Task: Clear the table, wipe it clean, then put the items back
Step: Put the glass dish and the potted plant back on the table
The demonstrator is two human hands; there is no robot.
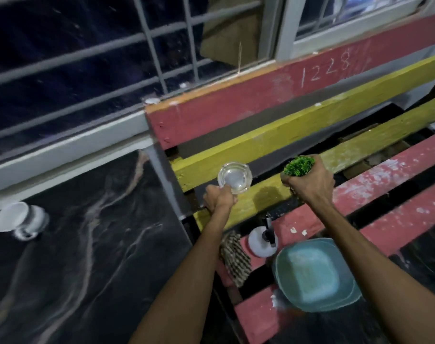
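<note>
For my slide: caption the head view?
Left hand holds glass ashtray, right hand small green plant, over slatted bench.

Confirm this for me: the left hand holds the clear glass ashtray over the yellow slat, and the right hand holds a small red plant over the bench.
One detail is wrong: the plant in the right hand is green, not red, as the head view shows. The rest stands: the left hand holds the clear glass ashtray over the yellow slat of the bench.

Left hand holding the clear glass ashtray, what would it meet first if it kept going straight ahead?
Probably the yellow wooden bench slat just beyond the left hand and clear glass ashtray, though depth is unclear.
</note>
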